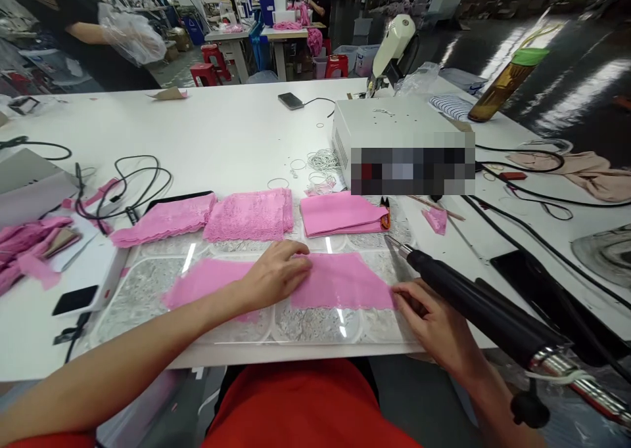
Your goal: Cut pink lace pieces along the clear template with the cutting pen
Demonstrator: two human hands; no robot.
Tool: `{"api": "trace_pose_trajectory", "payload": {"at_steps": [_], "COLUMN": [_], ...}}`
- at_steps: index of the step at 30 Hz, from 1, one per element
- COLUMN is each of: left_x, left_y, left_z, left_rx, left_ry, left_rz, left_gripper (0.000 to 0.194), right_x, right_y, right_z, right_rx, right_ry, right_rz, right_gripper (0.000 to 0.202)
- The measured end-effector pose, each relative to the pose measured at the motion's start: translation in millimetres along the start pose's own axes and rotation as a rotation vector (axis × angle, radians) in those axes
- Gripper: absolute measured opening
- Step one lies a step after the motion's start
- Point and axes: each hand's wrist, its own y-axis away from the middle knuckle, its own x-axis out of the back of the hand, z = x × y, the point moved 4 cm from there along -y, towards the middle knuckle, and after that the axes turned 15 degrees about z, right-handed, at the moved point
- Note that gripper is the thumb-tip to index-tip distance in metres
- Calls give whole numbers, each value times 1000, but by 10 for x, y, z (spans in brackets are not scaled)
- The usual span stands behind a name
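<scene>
Two thin pink fabric panels lie side by side on a clear, grey-patterned mat [315, 330]. My left hand [279, 270] rests between them, fingers curled and pressed together at the upper left edge of the right fabric panel [345, 280]; its fingertips are partly hidden. That arm crosses over the left fabric panel [207, 278]. With thumb and fingers closed, my right hand [431, 313] pinches the right panel's far right corner. Just above this hand, a black pen-like tool [473, 297] with a metal tip slants in on a jointed arm.
Behind the panels sit pink lace stacks [249, 215], folded pink fabric [340, 213] and scissors [385, 213]. A grey box machine [394, 123] stands further back, with black cables [532, 228] on its right. Phones, cables and pink scraps [34, 251] lie left. Another person [83, 34] stands across the table.
</scene>
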Motion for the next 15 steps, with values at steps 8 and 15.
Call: {"api": "trace_pose_trajectory", "payload": {"at_steps": [8,15], "left_x": [52,-310], "left_y": [35,-339], "left_z": [123,394], "left_rx": [-162,-454], "left_ry": [14,203], "left_rz": [-103,-290], "left_gripper": [24,36], "right_x": [91,232], "right_y": [19,143], "right_z": [14,15], "right_rx": [-15,37], "right_ry": [-80,23], "right_rz": [136,342], "right_gripper": [11,12]}}
